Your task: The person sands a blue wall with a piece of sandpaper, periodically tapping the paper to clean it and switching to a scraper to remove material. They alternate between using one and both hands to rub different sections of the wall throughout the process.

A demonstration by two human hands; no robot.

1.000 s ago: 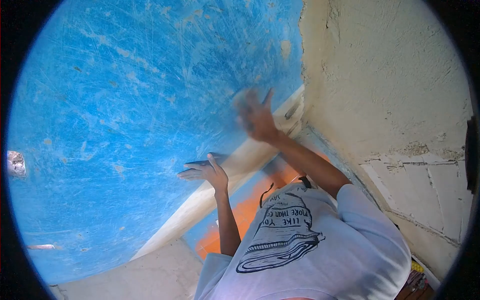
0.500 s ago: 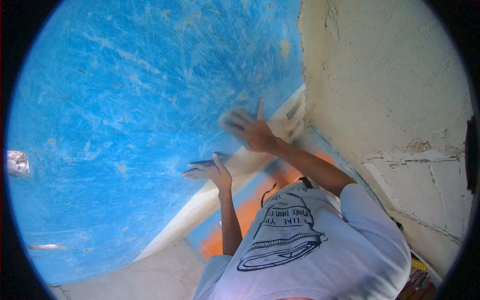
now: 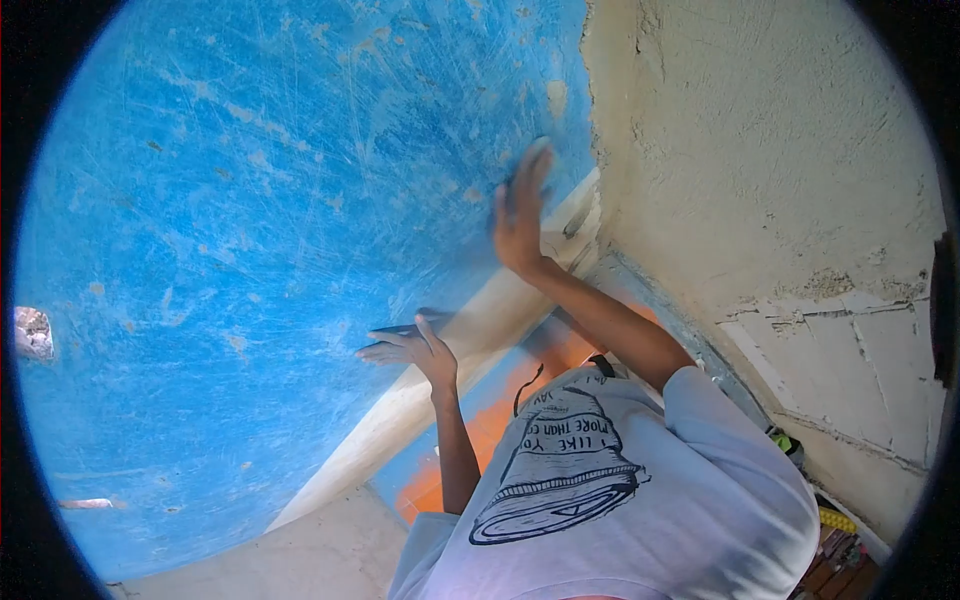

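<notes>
A scuffed blue wall (image 3: 260, 220) with many pale scratches and chips is in front of me. My left hand (image 3: 425, 355) lies against its lower part, fingers stretched out and thumb apart, with nothing in it. Higher up and to the right, my right hand (image 3: 522, 210) is on or close to the blue surface. Its fingers point upward, extended, and the thumb stands away from them. Motion blurs the fingertips, and the palm side is hidden from me. A pale bare band (image 3: 475, 330) runs along the bottom of the blue, beneath both hands.
On the right, a rough beige wall (image 3: 760, 150) meets the blue one at a corner. Orange flooring (image 3: 485, 425) shows below, beside my white printed T-shirt (image 3: 600, 480). Small holes (image 3: 34, 333) pierce the blue wall at left. Green and yellow items (image 3: 838, 521) lie at lower right.
My right hand has swept up and to the right across the blue wall, its fingers turning from leftward to upward. My left hand stays in nearly the same place.
</notes>
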